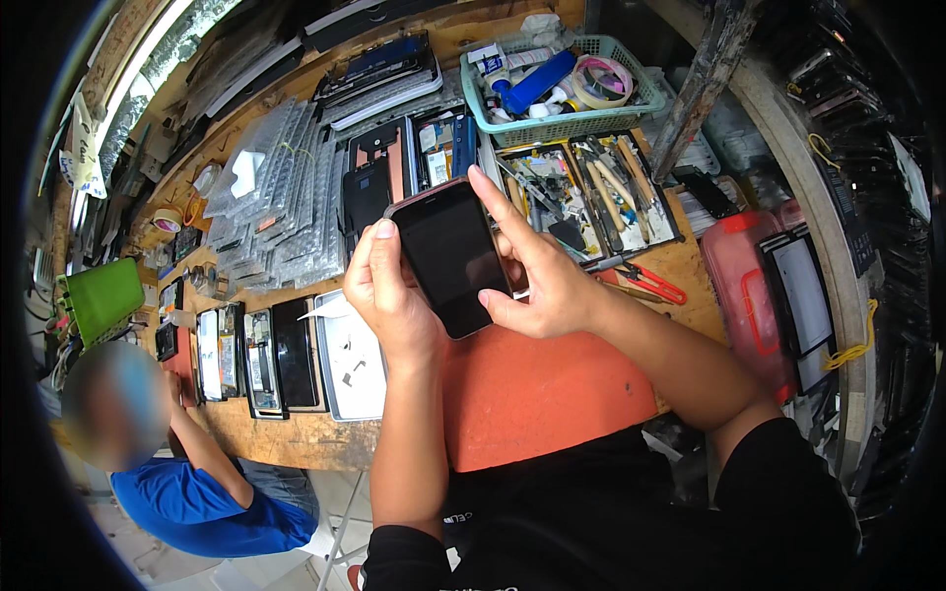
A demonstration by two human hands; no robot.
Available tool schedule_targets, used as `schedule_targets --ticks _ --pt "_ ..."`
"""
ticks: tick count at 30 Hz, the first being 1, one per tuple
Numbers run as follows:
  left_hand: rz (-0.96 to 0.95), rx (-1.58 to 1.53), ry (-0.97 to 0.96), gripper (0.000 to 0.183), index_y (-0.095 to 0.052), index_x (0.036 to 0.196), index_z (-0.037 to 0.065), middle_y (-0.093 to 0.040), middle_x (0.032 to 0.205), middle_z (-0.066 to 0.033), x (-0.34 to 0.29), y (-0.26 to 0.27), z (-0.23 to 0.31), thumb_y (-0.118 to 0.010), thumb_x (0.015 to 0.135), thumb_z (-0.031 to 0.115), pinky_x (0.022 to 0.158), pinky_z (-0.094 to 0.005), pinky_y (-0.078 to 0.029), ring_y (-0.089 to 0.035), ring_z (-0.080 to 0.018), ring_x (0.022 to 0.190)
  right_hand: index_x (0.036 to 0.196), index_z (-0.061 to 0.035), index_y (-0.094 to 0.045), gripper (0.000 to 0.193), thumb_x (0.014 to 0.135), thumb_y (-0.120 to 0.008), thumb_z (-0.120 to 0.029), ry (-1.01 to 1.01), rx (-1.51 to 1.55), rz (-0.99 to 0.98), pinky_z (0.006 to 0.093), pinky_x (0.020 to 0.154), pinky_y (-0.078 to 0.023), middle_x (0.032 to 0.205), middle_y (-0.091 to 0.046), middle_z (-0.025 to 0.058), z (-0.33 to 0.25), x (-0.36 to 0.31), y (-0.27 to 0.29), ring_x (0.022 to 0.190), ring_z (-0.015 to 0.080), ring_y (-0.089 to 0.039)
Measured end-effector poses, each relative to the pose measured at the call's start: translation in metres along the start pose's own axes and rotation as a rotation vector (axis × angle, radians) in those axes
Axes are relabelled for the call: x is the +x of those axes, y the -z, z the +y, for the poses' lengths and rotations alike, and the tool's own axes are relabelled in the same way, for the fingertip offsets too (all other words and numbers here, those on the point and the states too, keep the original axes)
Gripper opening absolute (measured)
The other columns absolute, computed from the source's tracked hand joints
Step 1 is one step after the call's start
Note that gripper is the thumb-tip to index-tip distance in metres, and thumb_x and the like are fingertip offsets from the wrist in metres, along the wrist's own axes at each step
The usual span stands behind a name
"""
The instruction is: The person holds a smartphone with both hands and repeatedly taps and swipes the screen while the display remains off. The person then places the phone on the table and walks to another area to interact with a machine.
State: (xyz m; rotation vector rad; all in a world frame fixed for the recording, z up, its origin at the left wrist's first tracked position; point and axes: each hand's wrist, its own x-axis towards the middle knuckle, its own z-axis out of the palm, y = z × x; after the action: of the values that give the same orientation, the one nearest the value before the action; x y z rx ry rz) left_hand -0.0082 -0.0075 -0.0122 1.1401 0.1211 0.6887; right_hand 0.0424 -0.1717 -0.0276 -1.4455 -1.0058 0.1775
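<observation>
A black phone (451, 258) is resting in the person's two hands, up in the air over the table (315, 440). Its dark screen is facing up, and it is leaning a bit to one side. The left hand (389, 286) is grasping the phone's left side, with the thumb pressing by the edge. The right hand (547, 286) is grasping the other side: its thumb is touching the low right corner, and its pointing finger is reaching up near the top.

Under the arms, a red-orange mat (542, 394) is lying on the table. To the left of the mat, a white tray (360, 399) is holding a few tiny bits. More opened phones or tablets (264, 360) are lying in a row past it. Behind the hands, a case (662, 202) is holding lots of small tools, and red-handled pliers (655, 284) are lying just in front of it. A green basket (591, 124) is sitting farther back, full of things. Clear plastic bags (271, 197) are piling up on the left. At the far left, another person in a blue shirt (187, 502) is sitting by the table.
</observation>
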Motion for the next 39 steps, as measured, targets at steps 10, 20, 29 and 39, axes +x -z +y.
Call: schedule_targets --ticks 10,20,29,39 --pt "-0.007 0.003 0.009 0.027 -0.069 0.102 -0.004 -0.072 0.094 -0.0063 -0.001 -0.005 0.006 -0.053 0.107 0.017 0.074 -0.0228 -0.053 -0.065 -0.0089 0.081 0.165 -0.0115 0.013 0.116 0.078 -0.061 0.01 -0.032 0.11 -0.077 0.0246 0.068 -0.047 0.107 -0.066 0.008 0.001 0.0 0.002 0.08 0.0097 -0.058" --pt "-0.017 0.019 0.01 0.024 -0.068 0.099 -0.001 -0.071 0.094 -0.0068 0.004 0.001 0.006 -0.052 0.106 0.016 0.077 -0.0262 -0.054 -0.066 -0.0117 0.082 0.165 -0.0103 0.015 0.121 0.078 -0.068 0.007 -0.075 -0.017 -0.16 0.0314 0.083 -0.052 0.121 -0.062 0.0135 -0.006 0.002 0.013 0.089 0.0168 -0.062" --pt "-0.024 0.046 -0.003 0.024 -0.067 0.099 -0.001 -0.071 0.094 -0.0064 0.005 0.002 0.003 -0.052 0.105 0.016 0.077 -0.0264 -0.054 -0.067 -0.0121 0.083 0.165 -0.009 0.012 0.124 0.075 -0.075 -0.002 0.132 -0.415 -0.059 0.0379 0.088 -0.054 0.128 -0.061 0.0192 0.005 0.002 0.012 0.095 0.0258 -0.066" --pt "-0.008 0.072 -0.017 0.025 -0.07 0.097 -0.003 -0.068 0.09 -0.002 0.005 0.002 0.005 -0.054 0.107 0.014 0.073 -0.021 -0.048 -0.058 -0.0054 0.08 0.166 -0.0088 0.006 0.124 0.072 -0.075 -0.004 -0.024 -0.301 -0.188 0.0379 0.083 -0.049 0.114 -0.052 0.0155 -0.008 0.005 0.027 0.093 0.028 -0.055"
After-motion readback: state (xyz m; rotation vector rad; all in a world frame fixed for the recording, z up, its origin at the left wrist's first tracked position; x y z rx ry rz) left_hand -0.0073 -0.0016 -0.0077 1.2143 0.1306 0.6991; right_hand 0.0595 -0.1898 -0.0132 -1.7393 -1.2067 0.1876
